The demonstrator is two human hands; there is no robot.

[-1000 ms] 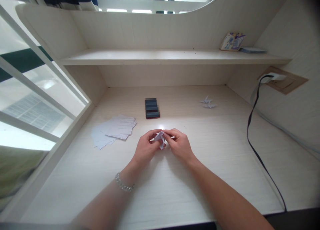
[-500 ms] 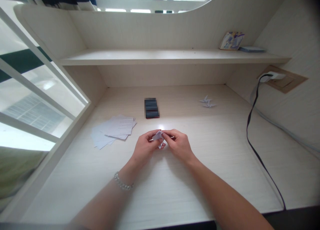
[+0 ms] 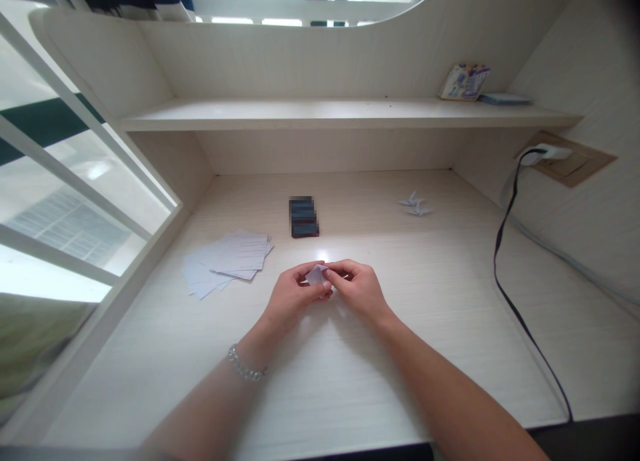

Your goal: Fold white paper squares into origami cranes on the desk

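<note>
A small folded piece of white paper (image 3: 316, 275) is pinched between my two hands, above the middle of the desk. My left hand (image 3: 295, 289) grips it from the left, thumb laid across its lower part. On its right edge, my right hand (image 3: 356, 285) closes thumb and fingers. Part of the paper is hidden behind the thumbs. Left of my hands lies a spread stack of white paper sheets (image 3: 235, 255). Farther back on the right rest a few folded paper cranes (image 3: 416, 206).
A dark, pixelated rectangular object (image 3: 303, 217) lies beyond my hands on the pale desk (image 3: 320, 401). A black cable (image 3: 500, 281) runs from the wall socket (image 3: 570, 159) down the right side. Above, a shelf (image 3: 300, 111) holds a small colourful box (image 3: 465, 82) and a flat blue item (image 3: 505, 99).
My left thumb has moved right and now covers the paper's lower part. The paper shows as a smaller pointed shape. My right hand has barely shifted.
</note>
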